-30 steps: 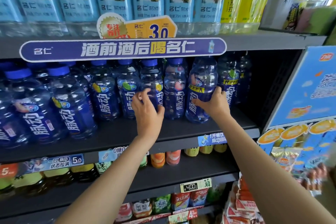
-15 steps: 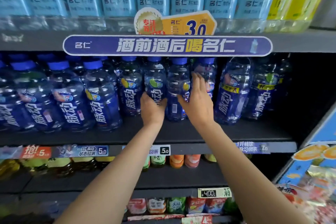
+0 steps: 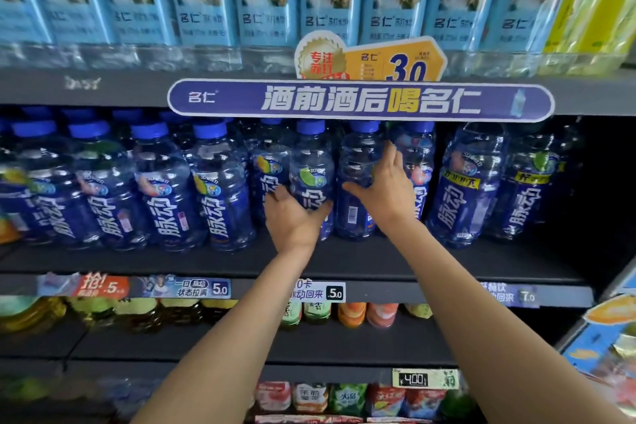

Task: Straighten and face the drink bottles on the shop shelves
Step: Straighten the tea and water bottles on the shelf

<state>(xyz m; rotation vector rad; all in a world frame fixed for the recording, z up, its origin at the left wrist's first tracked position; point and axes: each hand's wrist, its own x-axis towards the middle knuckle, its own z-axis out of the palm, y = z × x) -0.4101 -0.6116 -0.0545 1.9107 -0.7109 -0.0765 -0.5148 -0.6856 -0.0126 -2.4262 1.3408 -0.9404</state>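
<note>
Both hands on two neighbouring blue bottles, mid-shelf, turning them to face out.

The left hand [image 3: 292, 220] cups the low front of the lime-badged bottle [image 3: 311, 179]; the right hand [image 3: 387, 189] wraps, fingers spread, round the barcode-forward bottle [image 3: 358, 182] beside it. That one likely wants twisting upright until its label faces out, then aligning with the row on the middle shelf [image 3: 344, 262]. All bottles look capped and full of clear liquid.

dark shelf [image 3: 344, 260], blue drink bottles [image 3: 220, 189] upright
</note>
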